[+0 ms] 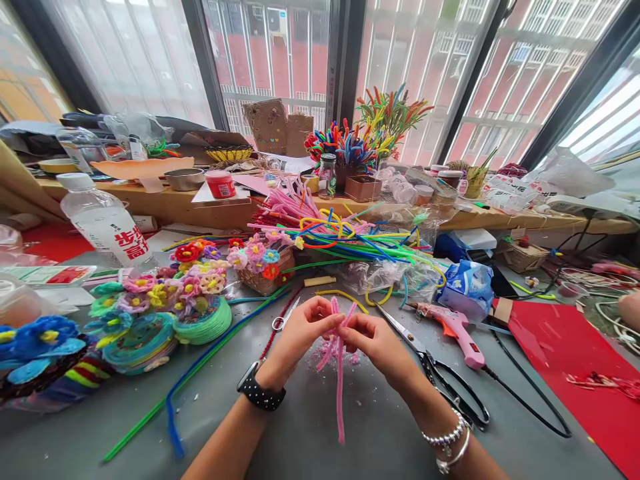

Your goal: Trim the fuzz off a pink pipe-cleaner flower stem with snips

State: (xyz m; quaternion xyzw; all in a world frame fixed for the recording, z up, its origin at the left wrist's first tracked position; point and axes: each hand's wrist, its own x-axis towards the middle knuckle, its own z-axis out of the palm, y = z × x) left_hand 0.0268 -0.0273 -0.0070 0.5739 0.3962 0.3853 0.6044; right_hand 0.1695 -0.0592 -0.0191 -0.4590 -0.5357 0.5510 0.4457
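Note:
Both my hands meet at the middle of the grey table, fingertips pinched together around a pink pipe cleaner (341,400). My left hand (313,323) grips it near its bent upper part, and a watch is on that wrist. My right hand (367,333) pinches it from the other side, with bracelets at the wrist. One long end hangs down toward me, and short ends stick up above the fingers. Beneath the hands are small pink clippings (325,353). Large black-handled scissors (440,373) lie just right of my right hand; small white-handled scissors (285,317) are by my left.
A pink glue gun (457,330) with a black cord lies at right near a red sheet (575,373). Pipe cleaners (345,233) are heaped behind. At left stand pipe-cleaner flower baskets (203,320) and a bottle (103,223). Another person's hand (629,310) shows at the right edge.

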